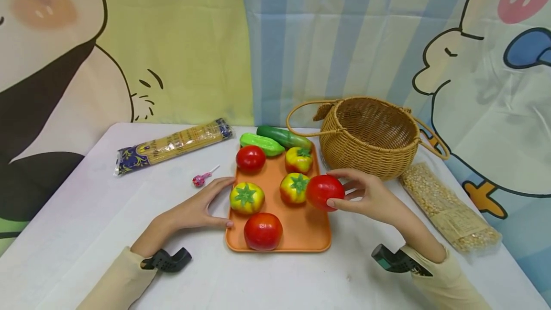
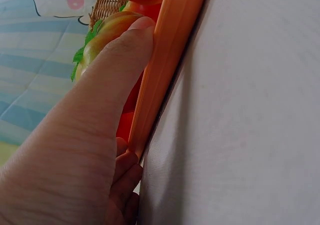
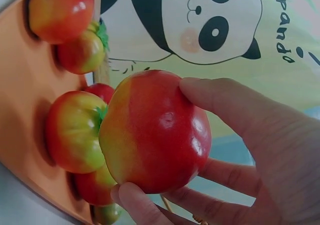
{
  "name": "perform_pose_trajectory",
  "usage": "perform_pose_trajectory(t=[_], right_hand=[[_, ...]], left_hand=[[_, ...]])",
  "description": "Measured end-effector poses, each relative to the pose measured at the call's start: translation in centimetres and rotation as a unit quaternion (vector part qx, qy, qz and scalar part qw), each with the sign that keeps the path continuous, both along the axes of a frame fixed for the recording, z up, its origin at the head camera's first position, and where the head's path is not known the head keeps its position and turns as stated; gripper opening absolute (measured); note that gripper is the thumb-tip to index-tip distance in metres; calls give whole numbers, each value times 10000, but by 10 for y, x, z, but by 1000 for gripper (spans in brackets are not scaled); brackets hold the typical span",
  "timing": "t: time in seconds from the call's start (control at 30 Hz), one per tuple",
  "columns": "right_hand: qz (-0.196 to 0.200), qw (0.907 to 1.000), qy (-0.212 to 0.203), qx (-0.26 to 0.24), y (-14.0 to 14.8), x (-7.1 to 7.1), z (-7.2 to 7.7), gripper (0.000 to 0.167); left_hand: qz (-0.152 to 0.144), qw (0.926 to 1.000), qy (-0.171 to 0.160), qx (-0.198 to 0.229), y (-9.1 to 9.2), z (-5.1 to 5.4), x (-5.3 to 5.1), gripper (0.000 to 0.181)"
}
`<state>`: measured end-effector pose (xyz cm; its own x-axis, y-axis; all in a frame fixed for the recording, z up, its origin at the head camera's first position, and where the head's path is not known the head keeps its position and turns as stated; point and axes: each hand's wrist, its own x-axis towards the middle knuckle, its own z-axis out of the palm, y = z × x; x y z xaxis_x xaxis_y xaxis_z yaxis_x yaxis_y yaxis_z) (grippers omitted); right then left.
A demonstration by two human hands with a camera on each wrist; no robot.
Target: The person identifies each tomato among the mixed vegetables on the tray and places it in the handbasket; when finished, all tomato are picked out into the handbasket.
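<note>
My right hand [image 1: 366,195] grips a red and yellow toy tomato [image 3: 160,135] between thumb and fingers, above the right side of the orange tray [image 1: 297,233]. With thumb and fingers spread, my left hand [image 1: 195,208] touches the tray's left edge; in the left wrist view its thumb [image 2: 135,40] lies against the rim. On the tray are red tomatoes [image 1: 263,231] and yellow-red ones with green leafy tops [image 1: 247,198]. A light green vegetable [image 1: 261,144] and a dark green cucumber [image 1: 284,138] lie at its far end.
Behind the tray's right side stands a wicker basket [image 1: 366,152] with handles. A bag of corn kernels [image 1: 449,209] lies right of it. At the left are a packet of noodles [image 1: 176,147] and a lollipop [image 1: 200,179]. A cartoon cloth [image 1: 292,42] hangs behind the table.
</note>
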<state>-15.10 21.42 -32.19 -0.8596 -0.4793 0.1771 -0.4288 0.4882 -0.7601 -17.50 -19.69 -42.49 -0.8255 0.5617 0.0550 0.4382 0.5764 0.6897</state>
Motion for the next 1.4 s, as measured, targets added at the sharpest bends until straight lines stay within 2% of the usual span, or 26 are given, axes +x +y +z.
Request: perform_pose_trajectory(t=[0.4, 0.73, 0.97, 1.23, 1.4], right_hand=[[-203, 9997, -95, -126, 2, -20, 6, 47], [-516, 9983, -56, -265, 2, -36, 23, 48], [-835, 9960, -48, -316, 6, -41, 33, 50], [-1021, 9931, -250, -528, 15, -42, 32, 52], [-1096, 9921, -266, -551, 17, -42, 32, 53]], left_hand=[[-30, 10000, 51, 76, 2, 0, -2, 103], [-4, 10000, 85, 36, -2, 3, -3, 104], [-28, 9999, 137, 89, 0, 3, -3, 103], [-44, 9996, 187, 224, 1, -2, 0, 101], [-34, 9996, 214, 153, 1, -4, 1, 102]])
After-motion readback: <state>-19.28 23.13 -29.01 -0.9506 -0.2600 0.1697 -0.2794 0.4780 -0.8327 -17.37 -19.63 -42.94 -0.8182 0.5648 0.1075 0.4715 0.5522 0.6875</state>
